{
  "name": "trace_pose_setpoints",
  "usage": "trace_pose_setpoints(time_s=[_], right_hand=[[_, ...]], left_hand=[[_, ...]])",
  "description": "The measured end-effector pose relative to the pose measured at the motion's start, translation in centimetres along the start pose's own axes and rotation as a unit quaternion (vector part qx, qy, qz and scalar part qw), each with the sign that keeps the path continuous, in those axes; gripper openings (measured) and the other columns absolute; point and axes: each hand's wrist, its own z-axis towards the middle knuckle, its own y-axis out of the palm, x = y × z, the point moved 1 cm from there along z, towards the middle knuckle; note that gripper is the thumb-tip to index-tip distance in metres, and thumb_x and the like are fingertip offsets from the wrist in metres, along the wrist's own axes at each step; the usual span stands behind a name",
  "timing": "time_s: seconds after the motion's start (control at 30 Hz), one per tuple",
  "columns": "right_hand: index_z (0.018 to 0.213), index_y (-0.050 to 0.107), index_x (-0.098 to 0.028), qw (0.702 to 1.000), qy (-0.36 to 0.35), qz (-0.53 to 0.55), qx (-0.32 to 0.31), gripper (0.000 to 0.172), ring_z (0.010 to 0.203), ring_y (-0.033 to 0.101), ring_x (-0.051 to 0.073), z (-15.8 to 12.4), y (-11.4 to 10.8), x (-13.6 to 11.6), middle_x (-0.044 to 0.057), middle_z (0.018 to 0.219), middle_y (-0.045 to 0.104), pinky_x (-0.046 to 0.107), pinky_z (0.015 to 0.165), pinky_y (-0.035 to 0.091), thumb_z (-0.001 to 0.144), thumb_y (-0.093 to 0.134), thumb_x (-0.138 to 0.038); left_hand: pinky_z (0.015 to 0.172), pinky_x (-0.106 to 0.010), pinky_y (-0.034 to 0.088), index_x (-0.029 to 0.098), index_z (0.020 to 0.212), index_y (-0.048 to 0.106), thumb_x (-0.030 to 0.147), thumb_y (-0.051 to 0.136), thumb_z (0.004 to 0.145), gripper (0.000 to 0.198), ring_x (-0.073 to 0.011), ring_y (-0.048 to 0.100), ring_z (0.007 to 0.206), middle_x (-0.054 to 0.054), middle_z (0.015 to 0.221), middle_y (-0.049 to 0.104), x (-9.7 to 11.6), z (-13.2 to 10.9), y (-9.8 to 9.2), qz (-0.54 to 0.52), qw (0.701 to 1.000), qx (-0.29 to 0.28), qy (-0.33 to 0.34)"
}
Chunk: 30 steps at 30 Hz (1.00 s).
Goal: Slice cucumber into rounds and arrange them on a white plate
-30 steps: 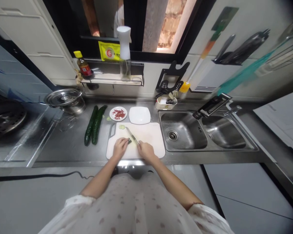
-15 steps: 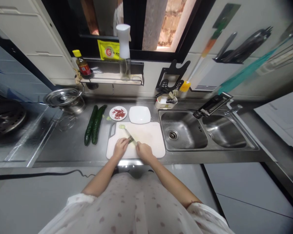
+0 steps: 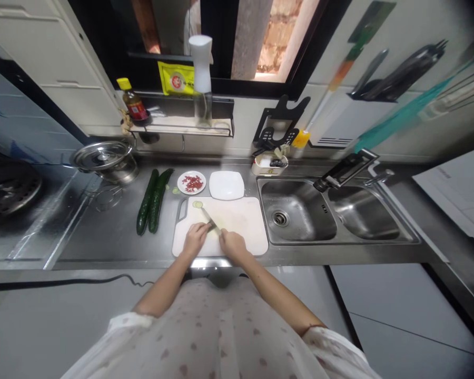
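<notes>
Okay, grey steel counter (image 3: 114,231) carries white rectangular cutting board with grey handle (image 3: 245,216); two long dark-green cucumbers (image 3: 158,205) lie left of it. Right hand (image 3: 232,246) closed round thin steel knife (image 3: 210,218), both shifted slightly left over last second. Left hand (image 3: 195,239) pinches small dark-green piece (image 3: 211,226) over board, mostly hidden. Gap closed, so knife likely at cut; contact unconfirmed. Pale-green round slices (image 3: 197,204) near knife tip.

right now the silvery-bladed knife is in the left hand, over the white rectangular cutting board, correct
Only the side is wrong: the head view shows the silvery-bladed knife in the right hand, over the white rectangular cutting board.
</notes>
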Motion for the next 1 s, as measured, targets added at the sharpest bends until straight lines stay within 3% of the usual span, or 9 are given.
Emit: trace_pose_setpoints(time_s=[0.37,0.7,1.0], right_hand=[[0.117,0.054,-0.015,1.0,-0.014,-0.003,-0.008,0.033,0.092,0.065,0.022,0.7,-0.5,-0.5,0.013,0.098,0.069,0.03,0.076,0.045,0.098,0.029,-0.024],[0.117,0.054,-0.013,0.998,0.002,-0.007,-0.069,0.032,0.093,0.064,0.022,-1.5,-0.7,0.3,0.014,0.099,0.068,0.028,0.076,0.044,0.095,0.032,-0.022],[0.114,0.056,-0.013,0.999,-0.012,-0.009,-0.04,0.032,0.093,0.064,0.022,-0.3,-0.5,0.0,0.014,0.098,0.068,0.03,0.077,0.045,0.095,0.032,-0.02]], left_hand=[[0.085,-0.034,0.05,0.024,0.115,0.066,0.024,0.047,0.094,0.028,-0.0174,0.057,0.093,-0.007,0.1,0.066,-0.3,-0.1,0.2,-0.005,1.0,-0.01,0.002],[0.087,-0.035,0.05,0.025,0.115,0.065,0.023,0.047,0.093,0.029,-0.0177,0.058,0.095,-0.007,0.102,0.066,-0.3,0.0,0.3,-0.009,1.0,-0.004,-0.003],[0.087,-0.035,0.05,0.024,0.116,0.065,0.023,0.047,0.093,0.029,-0.018,0.058,0.096,-0.007,0.103,0.066,-0.4,0.0,0.2,-0.006,1.0,-0.012,0.001]])
